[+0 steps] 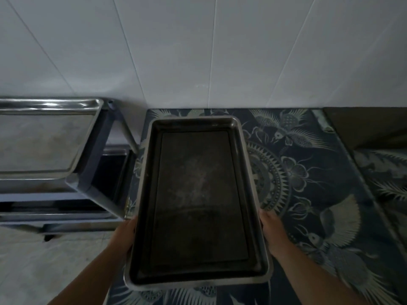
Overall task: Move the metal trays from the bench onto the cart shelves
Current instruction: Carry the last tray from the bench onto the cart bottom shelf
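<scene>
Here, a patterned tabletop (308, 172) runs along the wall; the cart (92, 186) stands just left, one tray (44, 139) already on its top shelf. A dark metal tray (196, 205) sits over the tabletop, left hand (125, 234) and right hand (272, 232) gripping its long sides. Best kept level, swung left, aimed at a free lower shelf.

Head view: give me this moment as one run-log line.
held: dark rectangular metal tray | left hand: on left rim | right hand: on right rim | steel cart: left, tray on top
</scene>
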`<control>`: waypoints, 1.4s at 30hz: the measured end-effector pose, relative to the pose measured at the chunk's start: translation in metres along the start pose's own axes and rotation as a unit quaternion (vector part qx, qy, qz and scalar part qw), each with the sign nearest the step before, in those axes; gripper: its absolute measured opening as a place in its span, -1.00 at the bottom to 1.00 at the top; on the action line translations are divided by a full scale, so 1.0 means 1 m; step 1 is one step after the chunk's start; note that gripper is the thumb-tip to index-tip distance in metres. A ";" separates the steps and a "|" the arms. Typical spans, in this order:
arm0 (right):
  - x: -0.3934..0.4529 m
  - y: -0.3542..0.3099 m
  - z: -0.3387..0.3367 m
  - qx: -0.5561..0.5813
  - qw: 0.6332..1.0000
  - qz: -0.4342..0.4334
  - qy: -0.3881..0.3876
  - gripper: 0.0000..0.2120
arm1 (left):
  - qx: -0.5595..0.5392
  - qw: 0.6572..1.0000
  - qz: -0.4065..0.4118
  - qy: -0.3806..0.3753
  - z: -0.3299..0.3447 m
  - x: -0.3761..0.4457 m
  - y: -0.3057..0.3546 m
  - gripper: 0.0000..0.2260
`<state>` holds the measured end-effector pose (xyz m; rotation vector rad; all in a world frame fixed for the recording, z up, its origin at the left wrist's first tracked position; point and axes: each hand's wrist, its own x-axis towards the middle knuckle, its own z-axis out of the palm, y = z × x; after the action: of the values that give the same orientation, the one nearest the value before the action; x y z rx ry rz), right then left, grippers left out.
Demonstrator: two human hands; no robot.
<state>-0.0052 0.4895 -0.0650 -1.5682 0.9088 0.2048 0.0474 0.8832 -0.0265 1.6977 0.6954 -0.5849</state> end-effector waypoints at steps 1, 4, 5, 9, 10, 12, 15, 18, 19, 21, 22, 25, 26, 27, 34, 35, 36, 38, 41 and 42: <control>0.000 0.000 -0.001 0.000 1.000 -0.001 0.000 -0.69 | 0.003 1.000 0.004 -0.003 0.000 0.004 -0.002 -0.64; 0.001 0.001 0.001 -0.024 1.000 -0.013 -0.006 -0.68 | 0.012 1.000 0.003 0.010 -0.001 0.012 -0.006 -0.62; 0.000 0.000 0.002 -0.032 0.999 -0.021 -0.011 -0.67 | 0.014 1.000 -0.003 0.012 -0.002 0.013 -0.007 -0.61; -0.006 -0.004 0.006 0.006 1.000 -0.020 -0.001 -0.67 | 0.001 0.999 -0.013 0.031 -0.003 0.015 -0.011 -0.58; -0.008 -0.004 0.006 0.012 1.000 -0.024 0.007 -0.66 | -0.006 0.999 -0.010 0.041 -0.002 0.014 -0.012 -0.59; -0.014 -0.003 0.005 0.015 0.999 -0.030 0.012 -0.66 | -0.015 0.998 -0.002 0.056 -0.002 0.007 -0.013 -0.61; -0.028 -0.003 -0.002 0.030 0.999 -0.026 0.003 -0.70 | -0.029 0.997 0.000 0.070 -0.006 -0.010 -0.014 -0.63; -0.046 -0.006 -0.010 0.059 0.998 -0.005 0.010 -0.69 | -0.037 0.997 -0.002 0.062 -0.014 -0.030 -0.014 -0.63; -0.053 -0.008 -0.013 0.069 0.998 -0.001 0.009 -0.68 | -0.037 0.998 -0.002 0.057 -0.017 -0.037 -0.014 -0.63; -0.066 -0.015 -0.017 0.085 0.996 0.003 -0.001 -0.71 | -0.036 0.998 0.005 0.053 -0.025 -0.052 -0.012 -0.63; -0.072 -0.020 -0.019 0.092 0.996 0.001 -0.004 -0.73 | -0.032 0.998 0.013 0.057 -0.031 -0.059 -0.011 -0.64; -0.092 -0.034 -0.016 0.094 0.995 -0.021 -0.010 -0.78 | -0.052 0.995 0.039 0.074 -0.050 -0.086 -0.008 -0.67; -0.098 -0.040 -0.014 0.093 0.995 -0.029 -0.015 -0.77 | -0.064 0.993 0.045 0.086 -0.057 -0.095 -0.009 -0.66; -0.104 -0.047 -0.011 0.094 0.995 -0.038 -0.025 -0.76 | -0.073 0.992 0.053 0.094 -0.062 -0.103 -0.010 -0.66; -0.160 -0.066 0.032 0.060 0.988 -0.100 -0.102 -0.78 | -0.145 0.972 0.093 0.158 -0.121 -0.170 -0.051 -0.64; -0.170 -0.066 0.043 0.052 0.987 -0.103 -0.114 -0.77 | -0.152 0.968 0.093 0.174 -0.136 -0.179 -0.062 -0.63; -0.182 -0.067 0.056 0.042 0.985 -0.110 -0.128 -0.77 | -0.158 0.965 0.091 0.189 -0.151 -0.189 -0.074 -0.64; -0.206 -0.067 0.083 0.028 0.980 -0.123 -0.154 -0.73 | -0.161 0.960 0.084 0.211 -0.181 -0.208 -0.099 -0.65; -0.243 -0.063 0.125 -0.023 0.973 -0.127 -0.192 -0.70 | -0.195 0.950 0.058 0.235 -0.229 -0.233 -0.139 -0.67; -0.253 -0.058 0.141 -0.046 0.969 -0.138 -0.201 -0.73 | -0.204 0.947 0.048 0.242 -0.246 -0.241 -0.154 -0.67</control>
<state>-0.0871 0.7211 0.0988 -1.6402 0.3644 0.3554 -0.2257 1.1143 0.0926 1.4738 0.9970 0.0628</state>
